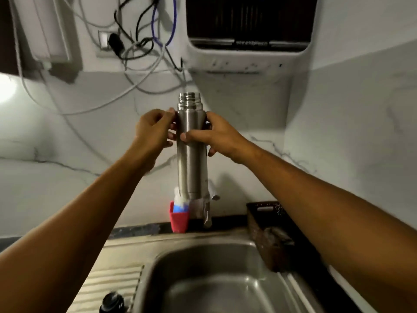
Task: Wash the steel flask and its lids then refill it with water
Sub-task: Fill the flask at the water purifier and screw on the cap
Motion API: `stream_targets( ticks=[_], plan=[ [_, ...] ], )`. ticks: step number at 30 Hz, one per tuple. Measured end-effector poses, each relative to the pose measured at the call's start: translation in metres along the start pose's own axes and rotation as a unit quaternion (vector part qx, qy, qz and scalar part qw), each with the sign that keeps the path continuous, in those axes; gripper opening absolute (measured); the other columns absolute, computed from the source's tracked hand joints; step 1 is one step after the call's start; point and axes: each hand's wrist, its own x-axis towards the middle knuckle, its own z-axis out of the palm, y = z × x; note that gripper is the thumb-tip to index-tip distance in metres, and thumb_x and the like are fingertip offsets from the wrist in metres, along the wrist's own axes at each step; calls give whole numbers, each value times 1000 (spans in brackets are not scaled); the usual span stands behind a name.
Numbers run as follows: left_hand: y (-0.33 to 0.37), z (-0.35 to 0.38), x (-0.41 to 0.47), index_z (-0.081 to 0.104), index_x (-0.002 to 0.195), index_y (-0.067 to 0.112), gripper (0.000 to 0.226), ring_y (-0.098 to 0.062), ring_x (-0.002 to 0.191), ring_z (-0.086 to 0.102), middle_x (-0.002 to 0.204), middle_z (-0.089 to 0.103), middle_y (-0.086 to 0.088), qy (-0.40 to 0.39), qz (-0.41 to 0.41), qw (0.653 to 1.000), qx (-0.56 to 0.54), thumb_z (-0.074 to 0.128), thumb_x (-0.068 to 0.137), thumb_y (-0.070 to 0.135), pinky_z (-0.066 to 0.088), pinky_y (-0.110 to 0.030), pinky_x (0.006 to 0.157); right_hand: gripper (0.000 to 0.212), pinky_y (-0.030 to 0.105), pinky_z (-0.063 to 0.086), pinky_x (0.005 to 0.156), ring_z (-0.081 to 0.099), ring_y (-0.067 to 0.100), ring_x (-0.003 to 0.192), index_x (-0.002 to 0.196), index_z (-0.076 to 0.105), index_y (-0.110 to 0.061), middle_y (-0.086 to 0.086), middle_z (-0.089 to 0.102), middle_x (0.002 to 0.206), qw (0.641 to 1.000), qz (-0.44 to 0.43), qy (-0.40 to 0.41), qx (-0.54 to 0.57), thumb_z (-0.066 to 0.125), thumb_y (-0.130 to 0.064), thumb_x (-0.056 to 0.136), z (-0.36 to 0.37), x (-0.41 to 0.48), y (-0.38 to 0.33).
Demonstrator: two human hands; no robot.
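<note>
Dim, warm indoor light. A white glow (5, 91) burns out far to the left of the left hand (155, 129), at the frame's edge. The steel flask (191, 159) between the hands carries a soft vertical sheen (a broad, dull streak). Below the hands the sink (203, 285) looks murky and smeared. The wall (349, 109) beyond the right hand (216, 136) bows, and fine detail is soft.

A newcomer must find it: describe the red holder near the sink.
Start at the steel sink. On the dark ledge behind it, just left of the tap, stands the red holder. It alone is red, with something blue and white inside.
</note>
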Motion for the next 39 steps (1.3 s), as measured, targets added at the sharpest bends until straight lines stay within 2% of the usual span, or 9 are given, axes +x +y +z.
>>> stream_targets(
  ticks=[5,10,15,17,21,24,31,34,39],
  plan=[
    [79,18,35,67,103,12,31,-24,86,70,99,72,-8,-60,40,997,37,54,106,39,53,-33,71,68,38,56,80,63,16,108,140,47,-27,-5,60,125,1000,11,28,7,81,-42,82,-63,7,-50],
    [146,29,64,68,104,11,21,-21,84,70,97,74,-9,-79,103,989,66,60,104,30,56,-34,73,59,33,53,77,61,13,103,133,45,-32,-13,57,113,999,24,44,-5,80,-39,85,-114,15,-83],
    [195,42,99,70,99,20,12,-21,86,72,96,75,-6,-74,140,987,34,66,99,32,63,-48,86,60,34,54,75,62,13,104,131,48,-30,-10,60,116,998,25,64,-16,82,-40,83,-150,23,-100],
    [214,50,114,69,107,22,15,-23,94,73,100,74,-3,-67,160,984,40,67,99,33,63,-47,87,60,37,55,78,63,14,106,131,49,-29,-8,61,118,996,23,79,-19,82,-41,82,-164,27,-104],
    [246,70,141,57,136,21,41,-20,108,68,118,69,-2,-88,193,975,60,65,100,39,60,-44,95,62,37,56,79,64,16,105,131,49,-27,-5,62,117,994,28,98,-43,81,-43,82,-185,38,-106],
    [263,88,160,50,145,17,51,-21,115,64,126,64,-2,-108,206,970,76,62,102,41,56,-42,101,65,39,59,81,66,17,104,134,49,-25,-2,63,119,992,27,111,-62,82,-44,81,-196,42,-100],
    [277,114,191,67,123,10,45,-31,113,68,123,69,-14,-167,183,968,40,56,104,49,59,-36,87,65,39,61,84,68,19,103,132,49,-23,-1,64,118,987,31,128,-90,82,-45,81,-213,55,-96],
    [273,112,198,73,119,11,48,-25,109,70,117,73,-8,-171,220,959,50,57,102,52,58,-45,98,60,31,57,77,67,17,99,128,51,-22,-3,64,111,986,26,124,-111,82,-45,81,-214,62,-93],
    [273,110,205,74,115,12,45,-17,91,76,103,77,-3,-143,280,944,105,51,106,49,61,-38,91,63,28,55,80,66,12,97,131,51,-22,-3,64,114,983,7,136,-126,82,-46,82,-210,71,-85]
  ],
)
